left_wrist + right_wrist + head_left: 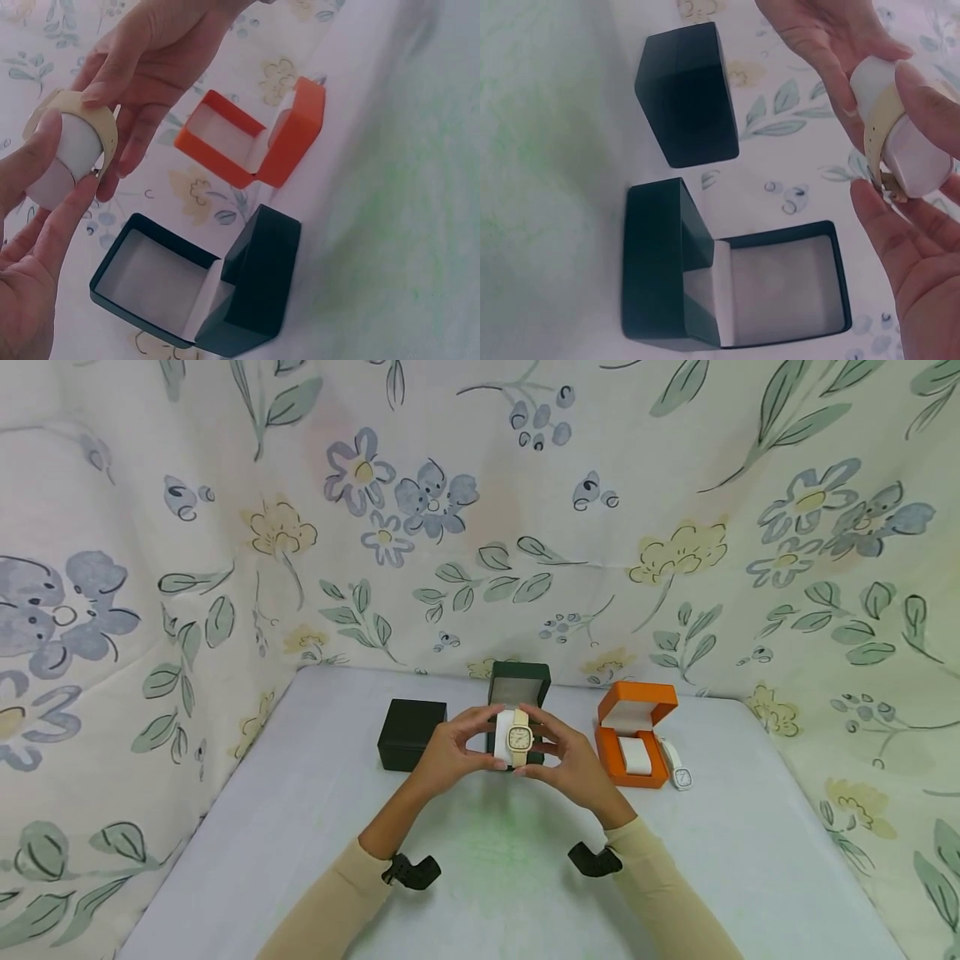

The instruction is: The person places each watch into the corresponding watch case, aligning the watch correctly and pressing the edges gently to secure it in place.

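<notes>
A wristwatch (520, 737) with a cream strap and squarish face is wrapped around a white watch cushion (78, 142). My left hand (447, 753) grips the cushion between thumb and fingers from the left. From the other side, my right hand (567, 762) pinches the watch and its strap, thumb below and fingers above in the head view. Toward the strap's buckle (892, 184), fingertips of the right hand reach in the right wrist view. Behind both hands stands an open dark green box (519, 672), its lid raised and its base partly hidden by them.
Left of the hands is a closed dark box (411, 735). An open orange box (637, 695) with a white cushion (634, 756) inside stands to the right, and a white-strapped watch (679, 770) lies against its right side. Floral cloth (480, 527) hangs behind the white table (495, 877).
</notes>
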### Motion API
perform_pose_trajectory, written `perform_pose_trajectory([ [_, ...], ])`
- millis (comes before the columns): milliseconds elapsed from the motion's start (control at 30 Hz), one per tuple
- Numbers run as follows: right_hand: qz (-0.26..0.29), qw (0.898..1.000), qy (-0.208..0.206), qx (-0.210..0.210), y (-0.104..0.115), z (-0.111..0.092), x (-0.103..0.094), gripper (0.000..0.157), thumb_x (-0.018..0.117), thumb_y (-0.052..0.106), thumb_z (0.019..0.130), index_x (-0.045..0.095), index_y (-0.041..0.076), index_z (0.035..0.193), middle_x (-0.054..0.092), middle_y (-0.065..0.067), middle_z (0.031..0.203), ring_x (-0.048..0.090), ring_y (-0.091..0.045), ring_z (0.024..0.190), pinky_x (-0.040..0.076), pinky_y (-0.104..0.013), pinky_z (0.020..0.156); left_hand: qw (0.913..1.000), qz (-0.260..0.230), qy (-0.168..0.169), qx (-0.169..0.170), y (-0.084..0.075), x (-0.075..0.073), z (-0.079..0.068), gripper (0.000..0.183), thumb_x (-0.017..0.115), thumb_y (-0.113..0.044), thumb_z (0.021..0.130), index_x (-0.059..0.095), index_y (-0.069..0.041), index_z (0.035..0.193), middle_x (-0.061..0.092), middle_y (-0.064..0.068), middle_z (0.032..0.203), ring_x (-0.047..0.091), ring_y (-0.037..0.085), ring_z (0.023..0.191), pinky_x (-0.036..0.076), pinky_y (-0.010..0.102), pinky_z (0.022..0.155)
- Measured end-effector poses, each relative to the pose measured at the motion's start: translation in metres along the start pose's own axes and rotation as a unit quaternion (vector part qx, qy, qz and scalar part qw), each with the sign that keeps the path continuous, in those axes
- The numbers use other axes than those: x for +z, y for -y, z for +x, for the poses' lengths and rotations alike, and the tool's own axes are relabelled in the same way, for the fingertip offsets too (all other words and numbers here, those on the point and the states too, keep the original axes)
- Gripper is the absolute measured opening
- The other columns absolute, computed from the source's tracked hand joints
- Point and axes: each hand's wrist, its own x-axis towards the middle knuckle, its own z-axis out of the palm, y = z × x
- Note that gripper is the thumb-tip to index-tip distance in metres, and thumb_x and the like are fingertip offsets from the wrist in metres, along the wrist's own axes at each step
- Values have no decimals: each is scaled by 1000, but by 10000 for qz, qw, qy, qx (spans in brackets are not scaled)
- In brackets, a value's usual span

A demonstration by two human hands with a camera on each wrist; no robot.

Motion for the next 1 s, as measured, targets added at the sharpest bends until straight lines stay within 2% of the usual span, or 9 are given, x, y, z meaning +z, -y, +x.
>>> perform_pose_trajectory([
  [167, 24, 10000, -41, 59, 2, 0, 1, 86, 85, 4, 80, 43, 15, 155, 51, -6, 149, 57, -27, 126, 53, -32, 101, 10000, -1, -46, -10, 18, 0, 2, 79, 82, 11, 77, 52, -7, 149, 53, 12, 144, 56, 35, 129, 62, 38, 82],
  [267, 101, 9999, -34, 92, 4, -1, 1, 87, 84, 3, 81, 42, 17, 155, 51, -5, 149, 57, -27, 126, 53, -32, 101, 10000, -25, -41, 30, 20, 0, 2, 80, 83, 9, 78, 53, -11, 149, 53, 10, 144, 56, 32, 130, 62, 39, 83],
  [533, 452, 9988, 1, 174, 4, -2, 1, 82, 80, -1, 85, 42, 17, 156, 46, -5, 153, 56, -30, 126, 53, -34, 101, 9995, 137, -66, 268, 21, 1, 3, 78, 86, 3, 77, 56, -14, 146, 52, 7, 141, 55, 30, 129, 62, 38, 83],
  [767, 513, 9984, -101, 226, 5, -1, 3, 81, 80, -1, 85, 42, 17, 155, 47, -5, 151, 57, -30, 123, 54, -36, 99, 9991, 289, -121, 301, 18, 5, 3, 79, 85, 7, 76, 54, -9, 147, 49, 9, 142, 51, 30, 132, 61, 35, 83],
  [1000, 529, 9983, -109, 211, 6, 0, 4, 80, 80, -2, 85, 44, 18, 154, 50, -6, 148, 57, -30, 122, 55, -33, 99, 9991, 312, -131, 270, 16, 5, 4, 80, 84, 11, 76, 52, -4, 148, 48, 14, 144, 49, 32, 133, 61, 38, 85],
])
